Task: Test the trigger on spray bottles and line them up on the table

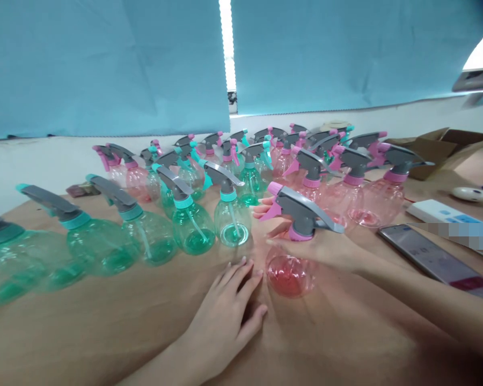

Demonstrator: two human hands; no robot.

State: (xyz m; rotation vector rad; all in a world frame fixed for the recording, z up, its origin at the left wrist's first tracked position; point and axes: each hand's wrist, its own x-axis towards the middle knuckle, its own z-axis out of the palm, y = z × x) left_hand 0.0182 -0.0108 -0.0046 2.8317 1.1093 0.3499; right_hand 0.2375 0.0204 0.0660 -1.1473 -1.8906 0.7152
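My left hand (225, 316) lies palm down on the table, fingers stretched out and apart, holding nothing. Just right of its fingertips stands a pink transparent spray bottle (292, 276) with a grey head and a pink trigger. My right hand (277, 225) reaches around the far side of that bottle, its fingers extended leftward past the trigger and collar. The bottle's head covers part of this hand, and its thumb is hidden. Nearest beyond my left hand are green spray bottles (232, 217) with grey heads and teal collars.
A row of green bottles (100, 244) runs off to the left. Pink bottles (380, 198) crowd the back right. A phone (434, 262), a white power strip (443, 212), a white mouse (470, 194) and an open cardboard box (438, 155) are on the right. Blue sheets (104, 64) cover the windows.
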